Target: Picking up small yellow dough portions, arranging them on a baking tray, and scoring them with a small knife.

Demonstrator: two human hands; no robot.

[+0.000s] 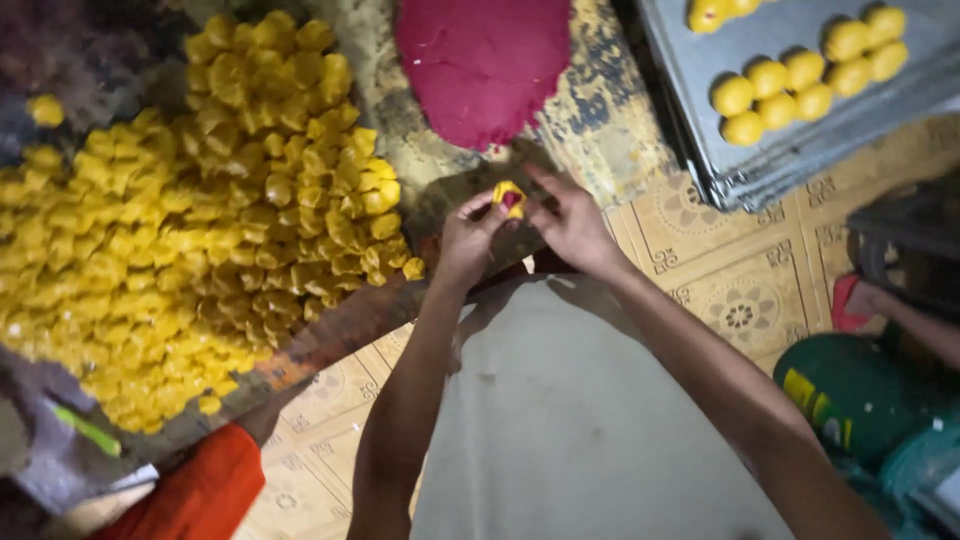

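At lower right, on the floor: green round container [850, 395] with a yellow label patch on its side, print too small to tell. Beside it, teal bag-like package [920, 465], partly cut off by the frame edge. At lower left: grey wrapper [50, 440] with a green strip, lying at the edge of the bench [350, 315].

At centre, above the bench edge: left hand [467, 240] and right hand [572, 225] both pinched narrow around one small yellow dough piece [509, 197], red filling showing in its middle. Fingertips of both touching it from either side; piece held clear of the bench surface.

On the bench, left: big heap of yellow dough pieces [200, 220], loose and piled. Top centre: flat red filling mass [483, 62], near the hands but apart from them.

Top right: stacked grey metal trays [760, 150] on the patterned tile floor [720, 280], top tray carrying rows of round yellow balls [800, 85], touching one another.

Bottom left: orange sleeve [200, 495] of another person, well apart from the hands. Right edge: a second person's arm [920, 325], blurred.
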